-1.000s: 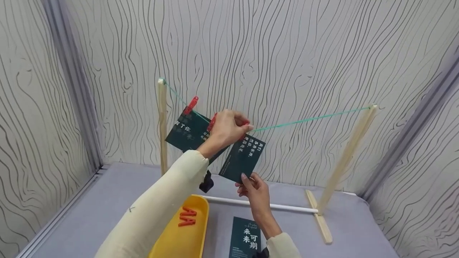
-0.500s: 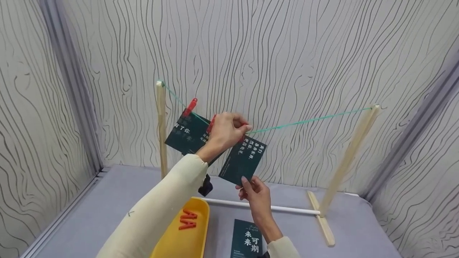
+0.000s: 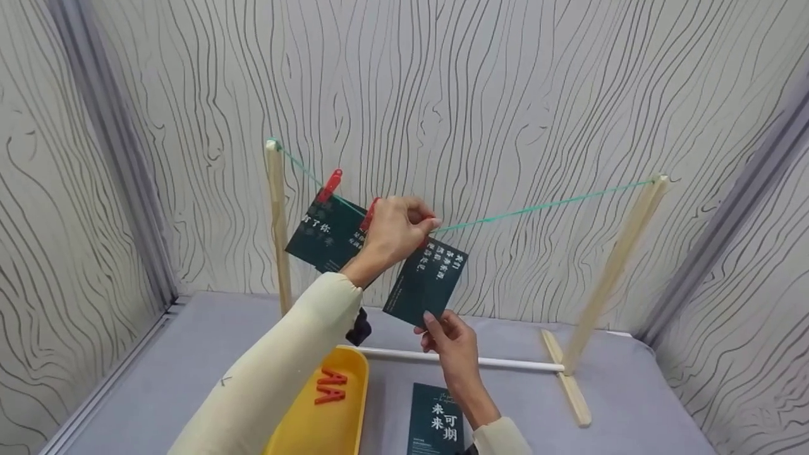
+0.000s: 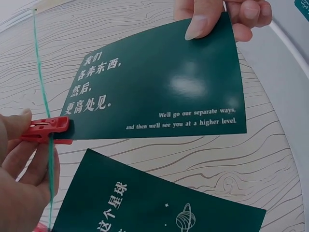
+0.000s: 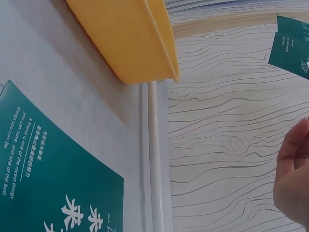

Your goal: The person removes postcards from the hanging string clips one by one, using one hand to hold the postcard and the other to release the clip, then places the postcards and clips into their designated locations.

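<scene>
In the head view, my left hand point(image 3: 393, 232) pinches a red clothespin point(image 4: 47, 126) at the green string point(image 3: 537, 208). The left wrist view shows the clip's jaws over a corner of a dark green printed card point(image 3: 428, 283), with the string running at the clip. Below, my right hand point(image 3: 456, 349) holds the card's lower edge between thumb and fingers, and the card slants. To the left, another green card point(image 3: 319, 234) hangs from the string by a red clothespin point(image 3: 330, 185). A further red clothespin point(image 3: 370, 215) is partly behind my left hand.
A wooden post stands at each side, the left post point(image 3: 277, 221) and the right post point(image 3: 616, 272), joined by a white rod point(image 3: 518, 364). The yellow tray point(image 3: 361, 404) holds red clothespins point(image 3: 330, 387). Another green card point(image 3: 436, 420) lies on the grey cloth.
Both hands keep their hold on the clothespin and the card, almost in place. The head view has shifted slightly, and the string and posts sway a little.
</scene>
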`<state>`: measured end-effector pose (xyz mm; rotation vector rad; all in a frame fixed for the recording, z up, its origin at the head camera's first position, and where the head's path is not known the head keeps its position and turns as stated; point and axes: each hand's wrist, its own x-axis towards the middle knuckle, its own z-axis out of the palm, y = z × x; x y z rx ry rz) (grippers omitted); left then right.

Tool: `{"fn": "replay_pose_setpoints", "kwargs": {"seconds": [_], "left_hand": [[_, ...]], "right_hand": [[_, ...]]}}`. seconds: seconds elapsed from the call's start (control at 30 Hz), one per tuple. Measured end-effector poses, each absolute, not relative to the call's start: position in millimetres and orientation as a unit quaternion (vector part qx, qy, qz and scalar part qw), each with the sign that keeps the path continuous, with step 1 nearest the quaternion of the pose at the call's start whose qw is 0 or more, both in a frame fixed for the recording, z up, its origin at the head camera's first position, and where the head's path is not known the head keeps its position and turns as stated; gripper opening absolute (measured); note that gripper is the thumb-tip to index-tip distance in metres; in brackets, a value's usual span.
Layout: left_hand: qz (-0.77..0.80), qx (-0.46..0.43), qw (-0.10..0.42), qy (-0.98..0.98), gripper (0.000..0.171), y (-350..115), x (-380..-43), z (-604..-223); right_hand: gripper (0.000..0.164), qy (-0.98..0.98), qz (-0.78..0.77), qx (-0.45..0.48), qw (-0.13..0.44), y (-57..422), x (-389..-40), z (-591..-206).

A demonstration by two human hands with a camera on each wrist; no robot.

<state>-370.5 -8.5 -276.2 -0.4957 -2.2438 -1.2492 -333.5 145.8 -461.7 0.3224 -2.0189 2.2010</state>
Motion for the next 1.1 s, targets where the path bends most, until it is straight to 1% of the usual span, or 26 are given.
{"fn": "replay_pose_setpoints", "kwargs": {"seconds": [0.13,0.47,0.73,1.1], "left_hand": [[-0.462,-0.186,0.262,-0.827,0.009,-7,-370,-275],[-0.457,-0.212,0.288,-0.815,0.008,-4,-365,-268],[-0.412,-0.237,0.319,-0.82,0.009,-6,-360,-263],[-0.425,-0.267,0.37,-0.782,0.008,-6,-355,-257]], "right_hand": [[0.033,-0.677,0.725,0.102,0.072,148,-330,-462],[0.032,-0.682,0.722,0.094,0.074,154,-325,-467],[0.031,-0.69,0.715,0.089,0.075,157,-323,-470],[0.033,-0.696,0.709,0.084,0.078,163,-325,-472]]}}
